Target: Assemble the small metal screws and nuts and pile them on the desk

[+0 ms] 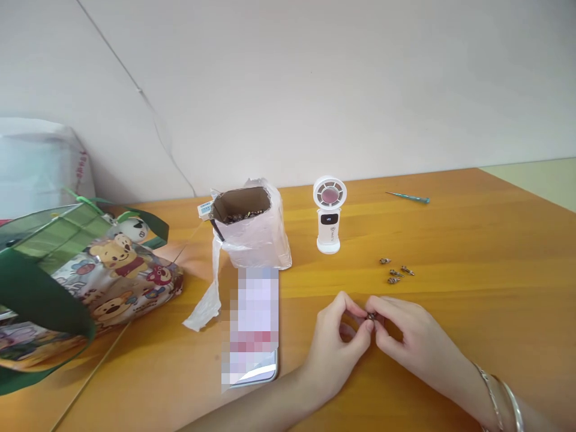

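My left hand (336,347) and my right hand (411,333) meet over the table, thumbs and forefingers pinched together. Between the fingertips is a small dark metal part (371,317), mostly covered, that both hands grip. It resembles the loose screw-like metal parts (393,280) lying in a small group just beyond my right hand; each has a thick ribbed body and a thin tip. A box (256,240) wrapped in white plastic stands open at the back, with many similar-looking small metal pieces inside.
A white handheld fan (329,225) stands upright behind my hands. A phone (258,327) with a blurred screen lies left of them. A cartoon-print bag (121,270) with green handles occupies the left side. A thin turquoise-handled tool (411,197) lies toward the back right.
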